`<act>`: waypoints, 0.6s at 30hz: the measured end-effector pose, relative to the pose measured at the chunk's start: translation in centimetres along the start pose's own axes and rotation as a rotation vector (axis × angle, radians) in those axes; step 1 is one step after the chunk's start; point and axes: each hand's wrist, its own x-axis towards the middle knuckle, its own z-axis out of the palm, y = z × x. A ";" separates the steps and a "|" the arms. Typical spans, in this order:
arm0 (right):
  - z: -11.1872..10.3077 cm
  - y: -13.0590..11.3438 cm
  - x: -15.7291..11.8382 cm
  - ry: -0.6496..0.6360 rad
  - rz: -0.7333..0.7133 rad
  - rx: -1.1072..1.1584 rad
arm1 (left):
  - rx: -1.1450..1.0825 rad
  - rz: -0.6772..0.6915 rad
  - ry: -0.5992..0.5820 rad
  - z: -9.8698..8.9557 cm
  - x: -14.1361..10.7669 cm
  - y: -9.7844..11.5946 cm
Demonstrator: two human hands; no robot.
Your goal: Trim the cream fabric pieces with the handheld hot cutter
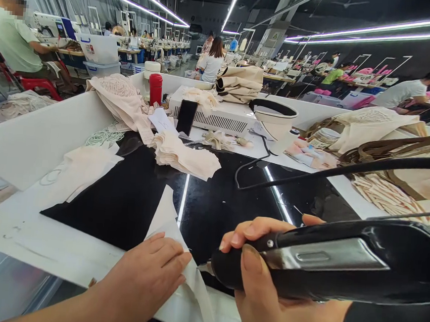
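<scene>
My right hand [271, 294] is wrapped round a black handheld power tool [326, 261] with a silver panel; its narrow metal tip points left and meets the edge of a cream fabric piece [164, 214]. My left hand [150, 270] lies on that piece with its fingers close together, pressing it down at the front edge of the glossy black sheet [133, 199]. Part of the fabric under my left palm is hidden. Beyond it, a stack of cream cut pieces [185, 156] rests on the black sheet.
Cream pieces [83, 170] lie at the left. Behind stand a red bottle [155, 89], a phone [186, 116] and a white vented box [218, 121]. A black cable [310, 174] crosses above the right side. Fabric bundles [381, 129] fill the right; people work at machines farther back.
</scene>
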 end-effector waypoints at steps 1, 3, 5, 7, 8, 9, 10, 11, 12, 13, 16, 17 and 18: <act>0.0 0.0 0.0 -0.001 0.001 -0.003 | -0.001 -0.001 0.010 0.3 0.0 0.0; 0.0 -0.1 0.0 -0.006 0.003 -0.004 | 0.010 0.003 0.048 1.0 -0.1 0.1; 0.0 -0.1 0.0 -0.009 0.001 -0.002 | 0.044 0.016 0.101 1.5 -0.4 0.2; 0.0 -0.1 0.0 -0.009 0.004 -0.002 | 0.086 0.038 0.140 1.9 -0.8 0.2; 0.0 -0.1 0.0 -0.008 0.008 0.000 | 0.109 0.047 0.150 2.0 -0.9 0.3; -0.1 -0.1 0.0 -0.005 0.014 0.005 | 0.133 0.059 0.152 2.0 -1.1 0.3; -0.1 -0.1 0.0 -0.005 0.021 0.012 | 0.156 0.070 0.151 2.1 -1.2 0.4; -0.1 -0.1 0.0 -0.007 0.027 0.020 | 0.178 0.078 0.146 2.2 -1.3 0.4; -0.2 -0.1 0.1 -0.012 0.027 0.027 | 0.196 0.083 0.139 2.2 -1.4 0.5; -0.2 -0.2 0.1 -0.021 0.024 0.033 | 0.210 0.086 0.133 2.3 -1.4 0.5; -0.4 -0.1 0.4 -0.010 0.024 0.015 | 0.231 0.089 0.098 2.6 -1.5 0.6; -0.4 0.0 0.6 0.005 0.024 0.002 | 0.232 0.090 0.088 2.7 -1.5 0.6; -0.4 0.1 0.7 0.020 0.022 -0.008 | 0.230 0.089 0.081 2.8 -1.5 0.6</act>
